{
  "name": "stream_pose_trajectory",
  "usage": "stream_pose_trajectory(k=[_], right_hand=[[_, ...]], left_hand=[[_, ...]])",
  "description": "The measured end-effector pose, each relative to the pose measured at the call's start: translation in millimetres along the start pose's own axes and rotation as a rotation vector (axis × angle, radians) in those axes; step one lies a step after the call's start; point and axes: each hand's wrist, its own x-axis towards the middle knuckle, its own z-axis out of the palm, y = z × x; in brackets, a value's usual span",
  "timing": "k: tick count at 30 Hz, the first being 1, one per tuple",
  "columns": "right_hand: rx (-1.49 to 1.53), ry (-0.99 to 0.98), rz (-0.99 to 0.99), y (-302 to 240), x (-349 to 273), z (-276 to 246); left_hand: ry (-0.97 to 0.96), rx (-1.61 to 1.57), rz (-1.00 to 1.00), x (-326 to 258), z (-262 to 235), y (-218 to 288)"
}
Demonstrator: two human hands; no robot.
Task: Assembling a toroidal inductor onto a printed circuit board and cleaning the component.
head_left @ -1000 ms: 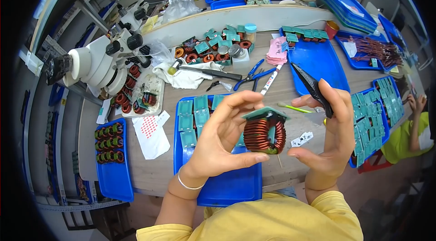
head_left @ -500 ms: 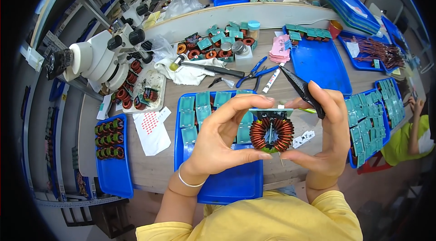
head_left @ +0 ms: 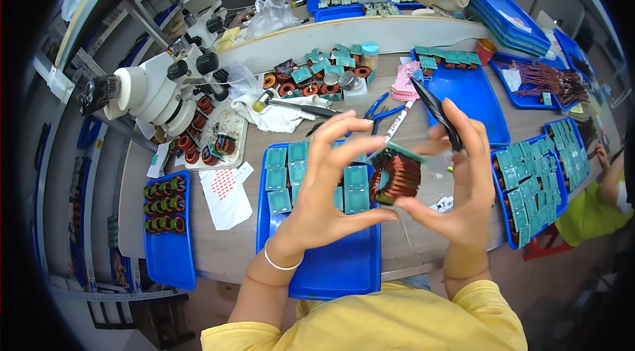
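A toroidal coil of copper-brown wire, with a green plate on top, is held up before me, tilted and slightly blurred. My right hand grips it between thumb and fingers. Black tweezers are also tucked in that hand, pointing up and left. My left hand is open, its thumb and fingers spread around the coil's left side. Its fingertips are close to the plate's corner; whether they touch is unclear. Beneath is a blue tray with several green-plated coils.
A hammer, blue-handled pliers and a white marker lie behind my hands. A microscope stands left, near a tray of coils. Green-plated parts fill trays at right. Other people sit opposite and at right.
The coil has turned from facing me to a tilted side angle. My left fingers have spread and come away from their earlier hold, while my right hand keeps the coil and tweezers.
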Motion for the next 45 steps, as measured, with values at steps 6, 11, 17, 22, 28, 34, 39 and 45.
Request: stream_pose_trajectory(k=[6, 11, 17, 22, 28, 34, 39, 45], right_hand=[[0.055, -0.056, 0.092, 11, 3, 8], [0.241, -0.099, 0.215, 6, 1, 17], [0.269, -0.070, 0.258, 31, -19, -1], [0.303, -0.119, 0.378, 61, -57, 12], [0.335, -0.059, 0.488, 99, -79, 29], [0.281, -0.062, 0.568, 125, -84, 43], [0.295, -0.058, 0.578, 127, -88, 46], [0.257, -0.038, 0.666, 135, -94, 38]], left_hand=[[-0.041, 0.691, 0.175, -5, -1, 4], [-0.045, 0.636, 0.149, -22, -22, 10], [0.258, 0.759, -0.179, -119, -114, 8], [0.395, 1.407, -0.520, -238, -222, 26], [0.396, 1.627, -0.821, -332, -320, 16], [0.291, 1.537, -1.145, -358, -354, 3], [0.147, 1.669, -1.192, -359, -375, 8], [-0.039, 1.786, -1.053, -354, -394, 1]])
